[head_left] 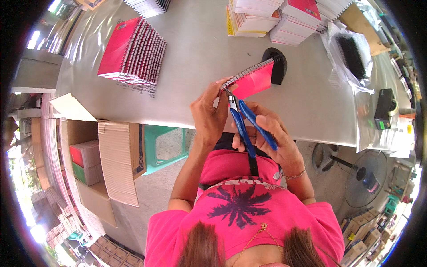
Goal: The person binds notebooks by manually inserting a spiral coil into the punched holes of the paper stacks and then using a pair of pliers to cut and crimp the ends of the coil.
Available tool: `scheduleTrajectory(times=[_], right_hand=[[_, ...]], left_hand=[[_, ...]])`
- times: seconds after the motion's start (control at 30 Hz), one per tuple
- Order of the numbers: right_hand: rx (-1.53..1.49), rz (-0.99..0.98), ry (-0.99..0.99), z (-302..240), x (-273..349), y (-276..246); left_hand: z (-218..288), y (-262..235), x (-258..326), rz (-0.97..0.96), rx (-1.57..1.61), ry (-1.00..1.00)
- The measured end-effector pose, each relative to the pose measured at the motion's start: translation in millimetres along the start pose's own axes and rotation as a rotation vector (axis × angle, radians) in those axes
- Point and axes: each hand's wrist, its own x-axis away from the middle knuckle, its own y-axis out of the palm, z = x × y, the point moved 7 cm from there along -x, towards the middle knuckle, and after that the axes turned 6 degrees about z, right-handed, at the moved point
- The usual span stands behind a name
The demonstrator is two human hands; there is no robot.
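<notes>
My left hand grips a pink spiral notebook by the near end of its wire coil. Blue-handled cutting pliers are in my right hand, with the handles spread apart. Their metal jaws meet the coil's end beside my left fingers; whether the wire lies between the blades I cannot tell. The notebook's far end reaches a black curved stand on the table.
A stack of red spiral notebooks stands at the left, more stacks at the back. Black coils in plastic and a tape dispenser lie right. Beside the table are an open carton, a green stool and a fan.
</notes>
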Motion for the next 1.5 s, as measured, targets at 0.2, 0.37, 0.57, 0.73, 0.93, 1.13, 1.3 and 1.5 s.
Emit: scheduleTrajectory(times=[0.2,0.37,0.57,0.73,0.93,1.13,1.3,1.5], right_hand=[[1.07,0.096,-0.451,-60.5,13.9,-17.1],[1.485,0.703,-0.623,-137.9,51.5,-103.4],[1.778,1.176,-0.706,-145.9,63.7,-160.6],[1.868,1.216,-0.654,-139.4,56.1,-155.8],[1.897,1.241,-0.658,-138.9,56.6,-147.0],[1.833,1.085,-0.84,-143.4,52.9,-138.7],[1.624,1.014,-0.84,-171.5,43.5,-119.0],[1.103,0.889,-1.065,-230.8,7.6,-93.4]], left_hand=[[14.8,-24.2,-17.5,0.016,-0.042,-0.129],[34.0,-120.0,-73.9,0.521,-0.19,0.093],[12.9,-188.1,-122.3,0.682,-0.034,0.254],[-34.2,-208.4,-125.9,0.708,-0.149,0.178],[-66.5,-213.7,-127.7,0.667,-0.187,0.018],[-62.3,-215.5,-127.5,0.592,-0.374,0.037],[-10.1,-186.2,-154.3,0.296,-0.794,0.084],[-21.9,-153.4,-179.0,-0.072,-1.067,-0.033]])
